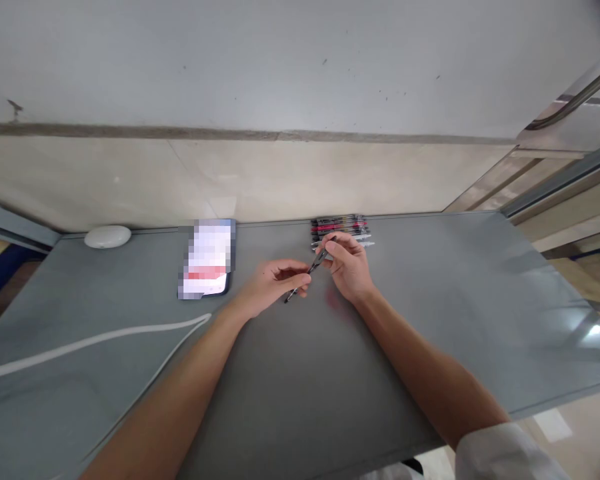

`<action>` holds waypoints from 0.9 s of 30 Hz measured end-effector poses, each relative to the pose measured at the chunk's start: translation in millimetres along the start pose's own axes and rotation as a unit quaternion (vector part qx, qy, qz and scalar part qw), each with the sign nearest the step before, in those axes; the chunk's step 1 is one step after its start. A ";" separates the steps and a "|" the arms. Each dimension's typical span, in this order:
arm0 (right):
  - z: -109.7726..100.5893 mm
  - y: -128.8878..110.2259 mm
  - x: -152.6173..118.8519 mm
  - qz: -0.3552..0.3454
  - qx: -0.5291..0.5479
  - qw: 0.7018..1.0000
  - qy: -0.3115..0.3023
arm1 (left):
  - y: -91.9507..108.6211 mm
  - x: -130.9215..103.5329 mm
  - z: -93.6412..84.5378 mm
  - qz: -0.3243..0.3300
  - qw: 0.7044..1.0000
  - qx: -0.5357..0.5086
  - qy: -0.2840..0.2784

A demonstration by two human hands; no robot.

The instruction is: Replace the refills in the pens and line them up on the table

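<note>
A slim dark pen (316,261) slants between my two hands above the grey table, its lower tip pointing down toward the left. My left hand (280,283) pinches its lower part between thumb and fingers. The upper part is gripped by my right hand (347,263), thumb on top. Just behind my right hand lies a row of several pens (330,227), dark, red and white, side by side near the table's back edge. My right fingers hide some of them.
A phone (207,257) with a lit, pixelated screen lies left of my hands. A white rounded object (107,236) sits at the back left. A white cable (105,338) crosses the left side of the table (455,287). A wall (260,177) stands behind.
</note>
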State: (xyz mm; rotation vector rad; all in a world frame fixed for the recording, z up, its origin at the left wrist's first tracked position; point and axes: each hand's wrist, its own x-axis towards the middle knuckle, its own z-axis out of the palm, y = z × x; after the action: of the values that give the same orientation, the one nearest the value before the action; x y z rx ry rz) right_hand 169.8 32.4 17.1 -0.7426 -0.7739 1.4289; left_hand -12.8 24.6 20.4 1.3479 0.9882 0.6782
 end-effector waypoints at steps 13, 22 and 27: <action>1.3 -0.9 -1.1 0.035 -0.005 0.999 -0.019 | 8.2 -2.6 -2.5 0.021 0.997 0.018 -0.078; 5.9 -6.3 2.4 0.016 -0.044 0.999 -0.009 | 4.4 -2.1 -5.9 0.014 0.994 -0.067 -0.090; 8.2 -10.7 7.0 0.008 -0.082 0.997 0.009 | 1.2 -1.5 -6.7 0.019 0.992 -0.098 -0.080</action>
State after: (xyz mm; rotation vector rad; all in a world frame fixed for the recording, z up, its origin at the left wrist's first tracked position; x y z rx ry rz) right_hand 169.0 39.1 30.7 -0.8875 -0.8800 1.3829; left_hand -19.2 26.6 22.2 1.2299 0.7495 0.6660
